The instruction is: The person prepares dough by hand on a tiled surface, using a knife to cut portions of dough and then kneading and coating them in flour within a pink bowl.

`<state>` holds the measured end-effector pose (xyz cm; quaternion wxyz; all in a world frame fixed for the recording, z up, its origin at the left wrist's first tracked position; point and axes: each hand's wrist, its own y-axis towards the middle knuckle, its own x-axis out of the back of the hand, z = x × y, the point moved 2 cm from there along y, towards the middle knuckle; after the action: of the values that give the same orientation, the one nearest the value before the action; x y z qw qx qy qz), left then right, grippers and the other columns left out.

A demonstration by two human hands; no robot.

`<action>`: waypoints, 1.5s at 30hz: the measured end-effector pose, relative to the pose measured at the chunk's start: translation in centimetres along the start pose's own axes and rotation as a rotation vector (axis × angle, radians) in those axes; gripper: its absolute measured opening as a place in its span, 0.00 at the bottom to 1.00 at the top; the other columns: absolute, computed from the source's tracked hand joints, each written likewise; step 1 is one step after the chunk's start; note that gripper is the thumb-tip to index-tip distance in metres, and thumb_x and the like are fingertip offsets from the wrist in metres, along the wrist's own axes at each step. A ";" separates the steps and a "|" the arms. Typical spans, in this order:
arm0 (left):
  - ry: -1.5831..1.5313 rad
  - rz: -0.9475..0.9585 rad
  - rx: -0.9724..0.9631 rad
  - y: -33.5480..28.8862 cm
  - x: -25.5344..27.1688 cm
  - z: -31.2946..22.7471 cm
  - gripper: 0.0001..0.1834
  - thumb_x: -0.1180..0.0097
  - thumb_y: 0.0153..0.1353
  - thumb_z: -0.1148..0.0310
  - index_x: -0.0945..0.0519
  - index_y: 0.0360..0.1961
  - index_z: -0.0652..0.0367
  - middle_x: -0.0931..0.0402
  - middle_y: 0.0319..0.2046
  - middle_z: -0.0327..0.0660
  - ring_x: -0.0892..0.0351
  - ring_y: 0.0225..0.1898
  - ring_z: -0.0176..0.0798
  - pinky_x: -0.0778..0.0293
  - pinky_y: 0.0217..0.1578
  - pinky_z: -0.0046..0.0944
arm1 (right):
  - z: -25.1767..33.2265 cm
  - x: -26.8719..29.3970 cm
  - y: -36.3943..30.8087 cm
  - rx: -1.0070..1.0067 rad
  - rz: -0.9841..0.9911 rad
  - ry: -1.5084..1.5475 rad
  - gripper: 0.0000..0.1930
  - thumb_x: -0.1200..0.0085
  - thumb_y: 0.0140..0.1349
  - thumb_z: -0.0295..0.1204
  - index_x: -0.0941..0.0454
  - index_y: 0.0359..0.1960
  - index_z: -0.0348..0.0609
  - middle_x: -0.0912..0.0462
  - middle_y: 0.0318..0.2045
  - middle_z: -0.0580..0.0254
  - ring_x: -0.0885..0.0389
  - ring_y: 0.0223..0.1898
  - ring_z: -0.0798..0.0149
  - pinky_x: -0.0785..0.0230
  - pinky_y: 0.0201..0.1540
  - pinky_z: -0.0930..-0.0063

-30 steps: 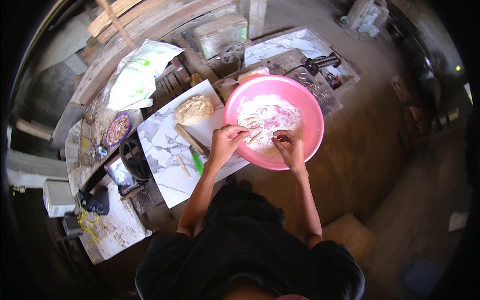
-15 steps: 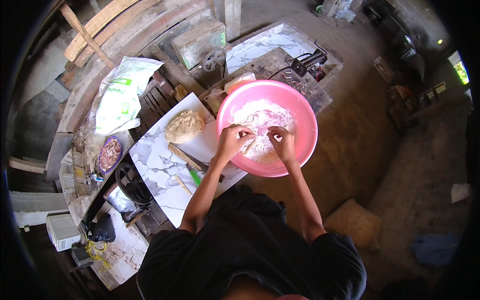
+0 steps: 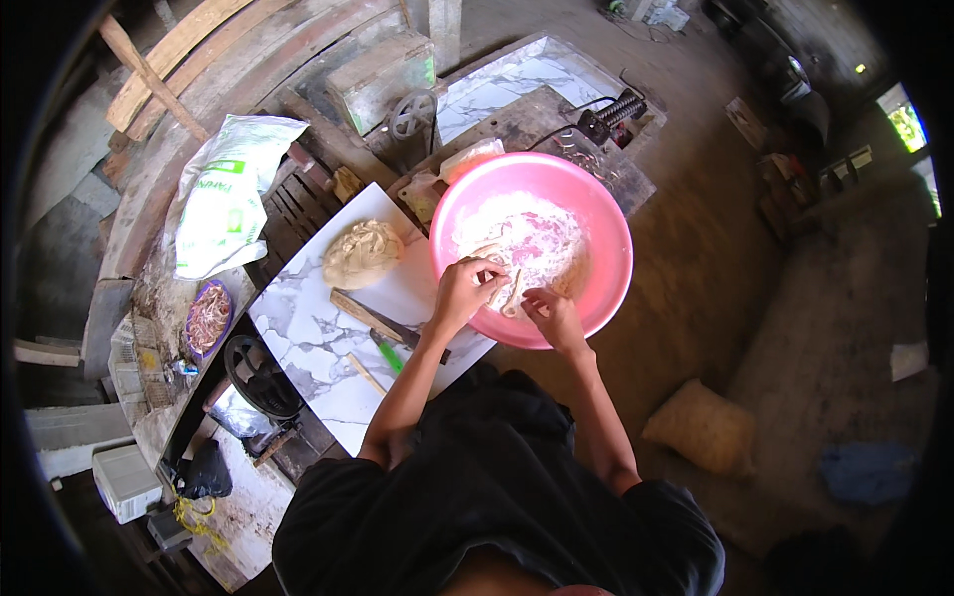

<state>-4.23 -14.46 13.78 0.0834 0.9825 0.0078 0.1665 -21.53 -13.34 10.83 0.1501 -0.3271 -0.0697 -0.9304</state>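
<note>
A large pink plastic basin (image 3: 614, 248) holds loose white flour (image 3: 527, 223) and a few pale strips of dough (image 3: 516, 288). Over its near left part, my left hand (image 3: 465, 293) has thumb and fingertips pinched together; what they hold, if anything, is too small to make out. My right hand (image 3: 556, 316) is lower, at the near side, its fingertips closed at a strip of dough. On the marble-patterned board (image 3: 298, 323) to the left rests a lump of dough (image 3: 363, 252). Beside it lie a wooden-handled blade (image 3: 373, 316) and a green-handled knife (image 3: 386, 352).
Left of the board stand a white sack (image 3: 224, 194), a purple-rimmed plate of shredded food (image 3: 209, 318) and a black handwheel (image 3: 260, 377). Beyond the basin is a machine with a dark ridged roller (image 3: 611, 117). A tan sack (image 3: 701, 427) lies on the floor at right.
My right hand has moved down and slightly left toward the basin's near side. My left hand has lowered slightly. The dough strips between the hands show more clearly.
</note>
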 end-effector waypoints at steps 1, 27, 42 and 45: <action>0.006 0.012 -0.007 -0.1 -0.5 0.2 0.08 0.39 0.43 0.72 0.22 0.25 0.63 0.23 0.23 0.40 0.29 0.22 0.30 0.34 0.25 0.29 | 0.3 0.6 -0.2 -0.018 -0.060 0.041 0.08 0.47 0.49 0.26 0.24 0.32 0.38 0.22 0.25 0.56 0.23 0.25 0.62 0.32 0.30 0.71; 0.549 0.204 0.194 -4.4 -4.6 3.0 0.07 0.44 0.43 0.67 0.22 0.22 0.58 0.25 0.21 0.43 0.25 0.27 0.44 0.31 0.30 0.40 | -1.1 3.0 2.2 0.084 0.011 0.183 0.08 0.50 0.51 0.24 0.25 0.33 0.36 0.23 0.27 0.54 0.25 0.26 0.62 0.34 0.30 0.73; 0.386 -0.883 0.251 -12.2 1.0 3.5 0.11 0.50 0.51 0.73 0.27 0.38 0.62 0.25 0.28 0.42 0.28 0.31 0.43 0.35 0.35 0.39 | 4.6 -4.1 4.5 0.432 0.402 0.326 0.08 0.50 0.51 0.24 0.26 0.34 0.40 0.23 0.29 0.54 0.25 0.26 0.62 0.34 0.28 0.74; 0.457 -0.953 0.361 -15.0 1.9 5.7 0.10 0.49 0.50 0.72 0.26 0.35 0.61 0.25 0.28 0.41 0.28 0.31 0.42 0.34 0.34 0.39 | 5.4 -7.1 4.2 0.565 0.446 0.406 0.09 0.49 0.49 0.23 0.27 0.34 0.38 0.24 0.29 0.54 0.27 0.24 0.63 0.35 0.27 0.74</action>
<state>-0.38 -0.50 6.58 -0.0238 0.8078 0.4974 0.3154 -11.73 -14.43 10.66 0.4425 -0.0898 -0.2188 -0.8650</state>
